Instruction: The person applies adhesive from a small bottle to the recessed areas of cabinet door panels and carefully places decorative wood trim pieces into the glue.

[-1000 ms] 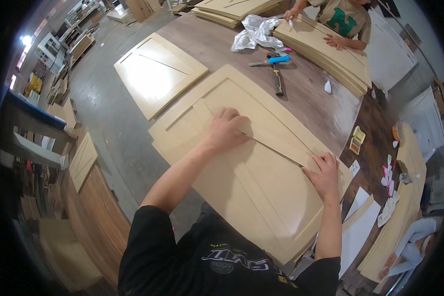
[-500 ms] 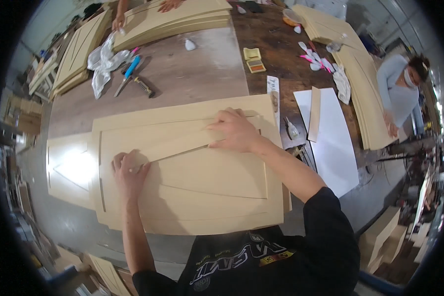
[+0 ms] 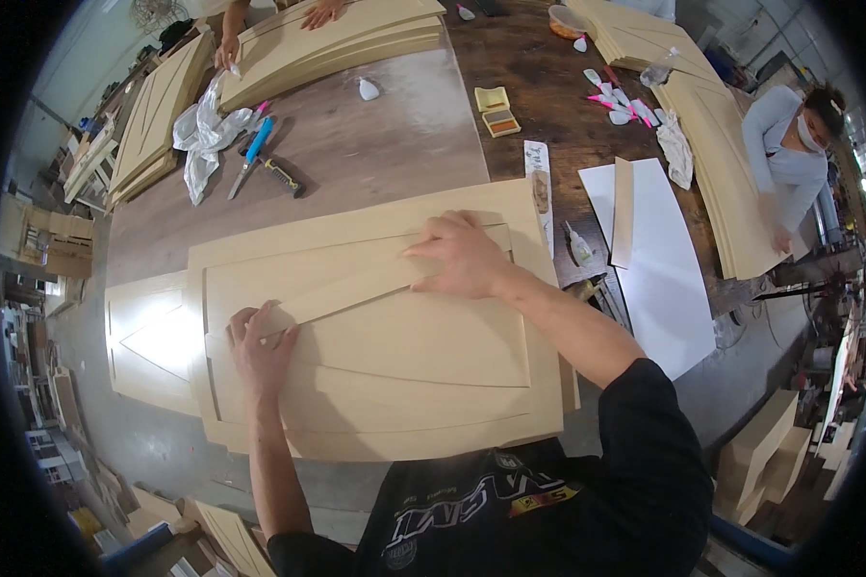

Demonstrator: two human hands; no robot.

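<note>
A large cream-coloured panel [image 3: 404, 423] with raised border strips lies on the table before me. A slanting flat strip [image 3: 351, 296] crosses its upper half. My left hand [image 3: 260, 351] pinches the strip's left end between thumb and fingers. Near the panel's upper right, my right hand [image 3: 464, 258] grips the other end, thumb on the lower edge and fingers over the top. A thin dark line shows along the strip's lower edge. I cannot tell whether the strip rests fully on the panel.
Beyond the panel lie a blue-handled knife [image 3: 252, 152], a hammer [image 3: 283, 177], a white cloth [image 3: 202, 139] and a white bottle [image 3: 368, 88]. To the right are a glue bottle [image 3: 579, 246] and a white board [image 3: 659, 279]. Co-workers stand by stacked panels [image 3: 337, 43].
The strip's lower edge now shows more, and the left fingers have shifted slightly on its end. The whole view has turned a little. The co-worker at right has moved an arm.
</note>
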